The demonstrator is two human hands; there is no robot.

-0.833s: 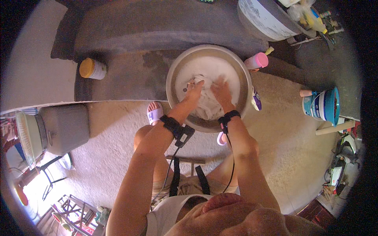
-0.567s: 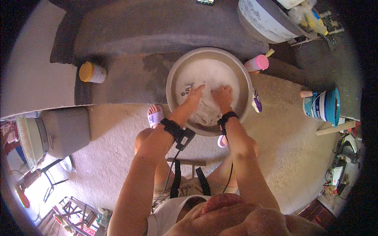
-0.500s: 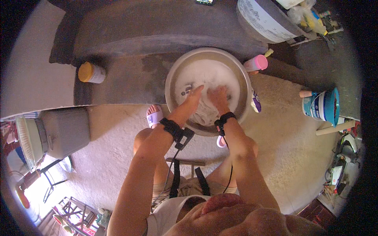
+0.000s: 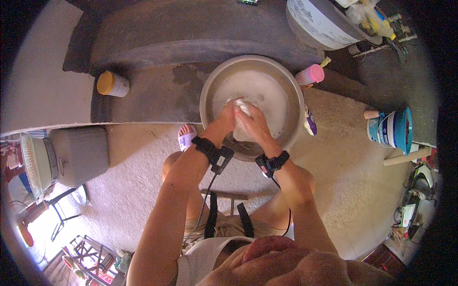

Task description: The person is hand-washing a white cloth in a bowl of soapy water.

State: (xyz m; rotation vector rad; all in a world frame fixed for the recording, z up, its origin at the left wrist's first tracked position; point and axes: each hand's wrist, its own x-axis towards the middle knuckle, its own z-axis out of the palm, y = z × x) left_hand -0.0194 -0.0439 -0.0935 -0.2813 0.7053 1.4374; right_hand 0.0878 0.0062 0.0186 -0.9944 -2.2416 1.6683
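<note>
A wide metal basin [image 4: 292, 136] full of cloudy, foamy water stands in front of me. Over its near half, my left hand [image 4: 224, 121] and my right hand [image 4: 254, 125] are pressed together around a bunched white cloth [image 4: 243, 106]. Part of the cloth pokes out above my fingers, and more of it hangs down between my wrists toward the water. My fingers are partly hidden by the cloth and by each other. Both wrists wear black straps with small boxes and cables.
A pink-lidded container [image 4: 312, 75] stands right of the basin, near a purple-and-white packet [image 4: 310, 123]. Left is a yellow-lidded tub [image 4: 110, 84] on a dark ledge. A blue bucket [image 4: 403, 128] stands far right; a large tub [image 4: 324, 26] is behind. A grey bin [image 4: 83, 155] stands left.
My hands were apart, with the right one spread in the foam. They have come together and closed on the white cloth, lifting part of it out of the water.
</note>
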